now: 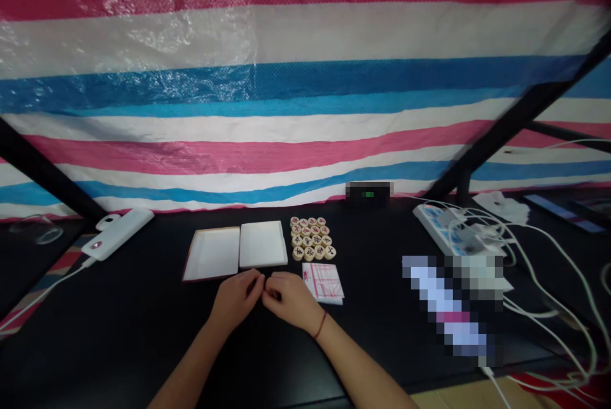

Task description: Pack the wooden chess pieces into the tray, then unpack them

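Note:
My left hand [237,298] and my right hand [292,298] rest close together on the black table, fingers curled in and nothing visible in either. A red cord circles my right wrist. Just beyond my left hand lies an open box half with a brown rim [188,263]; against its right side stands a white box half [263,245]. Both look bare inside. To their right, several round Chinese chess pieces [314,240] sit in neat rows, red characters at the back and black in front. A folded white sheet with red lines [323,282] lies beside my right hand.
A white device with a cable [117,234] lies at the left. On the right are a power strip [436,228], tangled white cables [534,269] and a blurred phone-like object [446,307]. A small black device [367,194] stands at the back, before a striped tarp [286,154].

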Demonstrator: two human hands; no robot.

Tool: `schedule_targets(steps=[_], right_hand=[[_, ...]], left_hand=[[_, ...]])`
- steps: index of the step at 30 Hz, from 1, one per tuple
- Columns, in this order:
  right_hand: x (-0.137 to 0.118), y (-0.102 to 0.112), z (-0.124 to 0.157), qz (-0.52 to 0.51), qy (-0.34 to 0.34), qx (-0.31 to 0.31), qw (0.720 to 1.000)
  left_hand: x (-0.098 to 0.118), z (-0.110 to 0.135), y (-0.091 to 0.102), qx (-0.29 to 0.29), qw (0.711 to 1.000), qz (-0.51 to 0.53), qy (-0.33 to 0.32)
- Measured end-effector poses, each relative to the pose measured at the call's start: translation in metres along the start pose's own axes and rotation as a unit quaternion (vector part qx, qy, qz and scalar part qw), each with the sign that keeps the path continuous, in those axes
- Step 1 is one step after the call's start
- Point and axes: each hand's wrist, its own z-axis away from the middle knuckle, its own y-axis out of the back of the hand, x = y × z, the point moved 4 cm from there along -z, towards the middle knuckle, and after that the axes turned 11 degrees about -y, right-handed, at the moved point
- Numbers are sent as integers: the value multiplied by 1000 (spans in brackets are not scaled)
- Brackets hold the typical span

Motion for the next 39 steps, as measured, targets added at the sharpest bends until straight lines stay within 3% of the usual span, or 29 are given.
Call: schedule_targets(steps=[23,27,31,35,39], right_hand=[[-3,1,6,17,19,13,1000],[-5,19,25,40,56,91,993],[9,44,53,72,31,179,981],[31,48,79,150,-20,189,970],[36,37,102,172,-24,150,973]], left_hand=[[1,1,2,10,1000,5,-8],[2,2,2,18,1000,0,-13],[5,1,5,24,999,1,-22],[5,2,7,31,999,19,-33],[9,5,9,67,994,16,-80]])
